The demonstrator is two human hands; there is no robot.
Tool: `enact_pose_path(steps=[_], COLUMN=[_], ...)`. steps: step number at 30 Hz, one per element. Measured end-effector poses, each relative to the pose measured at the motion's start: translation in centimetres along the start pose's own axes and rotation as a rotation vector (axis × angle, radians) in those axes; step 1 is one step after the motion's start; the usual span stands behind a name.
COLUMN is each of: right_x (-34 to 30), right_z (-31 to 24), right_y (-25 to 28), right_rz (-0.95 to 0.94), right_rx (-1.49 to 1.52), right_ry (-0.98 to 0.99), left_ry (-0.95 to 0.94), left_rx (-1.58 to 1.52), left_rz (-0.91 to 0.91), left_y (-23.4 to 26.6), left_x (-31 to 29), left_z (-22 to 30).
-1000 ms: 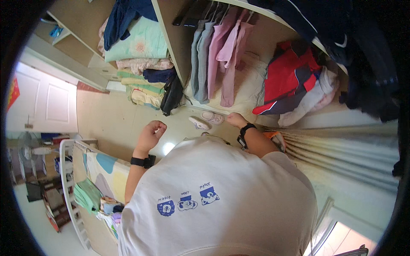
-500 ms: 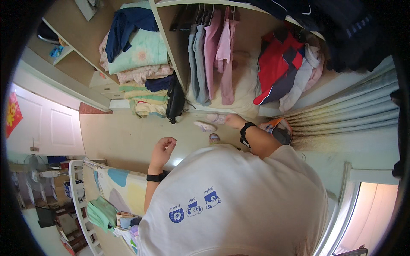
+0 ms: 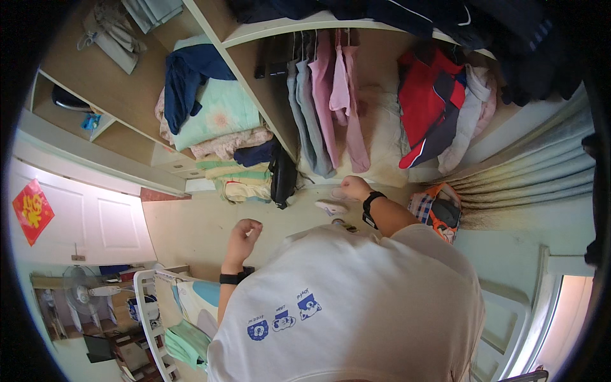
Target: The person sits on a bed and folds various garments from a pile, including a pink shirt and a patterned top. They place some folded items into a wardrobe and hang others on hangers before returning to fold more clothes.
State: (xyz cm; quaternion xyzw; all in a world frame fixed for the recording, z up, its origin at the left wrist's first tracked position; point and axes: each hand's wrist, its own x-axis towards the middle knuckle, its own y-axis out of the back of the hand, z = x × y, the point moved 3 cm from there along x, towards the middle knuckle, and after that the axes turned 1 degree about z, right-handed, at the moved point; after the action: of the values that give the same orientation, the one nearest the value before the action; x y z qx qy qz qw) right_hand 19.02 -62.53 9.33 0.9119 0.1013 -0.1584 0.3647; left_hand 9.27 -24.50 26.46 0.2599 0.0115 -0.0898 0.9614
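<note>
My left hand [image 3: 243, 239] hangs in the air left of my body, fingers curled in, with nothing visible in it. Ahead of my chest, my right hand [image 3: 355, 189] is also curled closed and shows nothing in its grip. Both wrists wear dark bands. Beneath the right hand, a pale slipper [image 3: 331, 207] lies on the floor. Beyond it, the wardrobe holds pink hanging clothes [image 3: 326, 102] and grey hanging clothes [image 3: 309, 124]. A red and dark jacket [image 3: 433, 105] hangs further right. Neither hand touches any of these.
Folded bedding [image 3: 216, 118] fills the left wardrobe section, with a black bag [image 3: 281, 178] beside it. An orange checked bag [image 3: 439, 210] stands near the curtain [image 3: 528, 169]. At lower left are a white bed rail [image 3: 147, 312] and a fan [image 3: 83, 290]; the white door [image 3: 83, 216] lies further left.
The view has shifted, so the wardrobe and door sit lower and further right in it. My right fingers look more curled; the left hand keeps nearly the same bent pose.
</note>
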Motion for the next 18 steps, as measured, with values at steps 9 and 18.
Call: enact_pose_path(steps=[9, 18], right_x=[3.6, 0.0], right_z=[-3.4, -8.2], right_y=[-0.4, -9.5], right_rz=[0.107, 0.409], right_rx=[0.311, 0.291], right_ry=[-0.032, -0.226], left_ry=[-0.025, -0.325], left_rx=[0.008, 0.033], left_rz=[0.040, -0.253], left_y=[5.4, 13.6], left_x=[7.6, 17.1], left_z=[-1.3, -7.4])
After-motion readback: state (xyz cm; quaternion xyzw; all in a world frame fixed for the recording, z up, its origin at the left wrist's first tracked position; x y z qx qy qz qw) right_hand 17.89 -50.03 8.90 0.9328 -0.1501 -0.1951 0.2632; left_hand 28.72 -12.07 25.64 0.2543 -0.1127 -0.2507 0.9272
